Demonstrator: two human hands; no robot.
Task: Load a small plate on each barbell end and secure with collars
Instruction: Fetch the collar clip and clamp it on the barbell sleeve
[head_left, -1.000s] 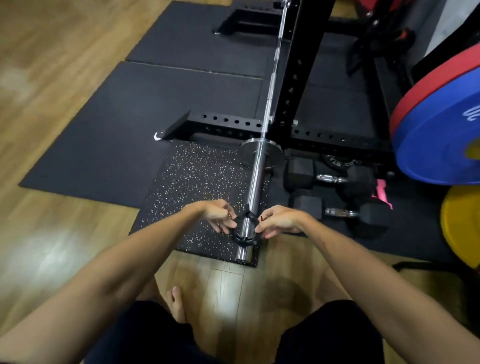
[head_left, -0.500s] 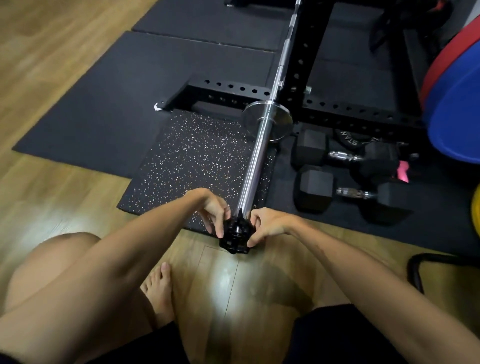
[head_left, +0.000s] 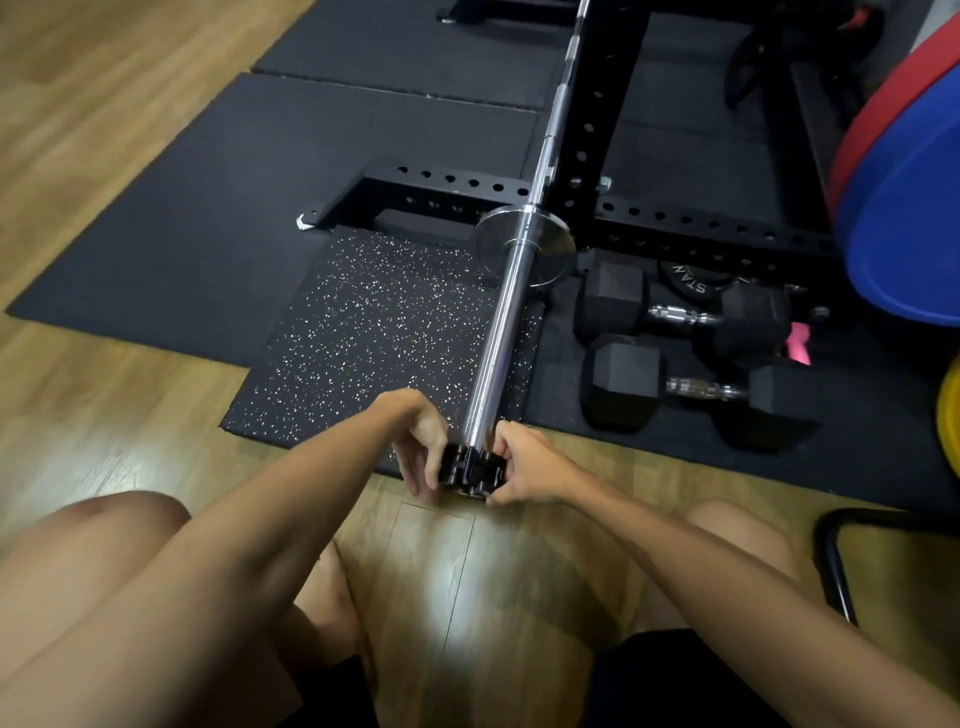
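Note:
A chrome barbell sleeve (head_left: 496, 343) runs from the rack toward me, its silver flange (head_left: 524, 244) at the far end. A black collar (head_left: 470, 470) sits at the sleeve's near tip. My left hand (head_left: 421, 447) grips the collar's left side and my right hand (head_left: 524, 470) pinches its right side. A black plate (head_left: 691, 283) lies flat on the mat behind the dumbbells, partly hidden. No plate is visible on the sleeve.
Two black hex dumbbells (head_left: 675, 317) (head_left: 696, 392) lie right of the sleeve. The black rack upright (head_left: 605, 93) and base (head_left: 457, 189) stand behind. Red and blue bumper plates (head_left: 914, 208) lean at the right. A black tube frame (head_left: 836, 551) is near my right knee. My knees flank the wooden floor.
The view dropped lower and closer as I crouched, both knees now showing. The collar and both hands have slid from partway along the sleeve to its near tip.

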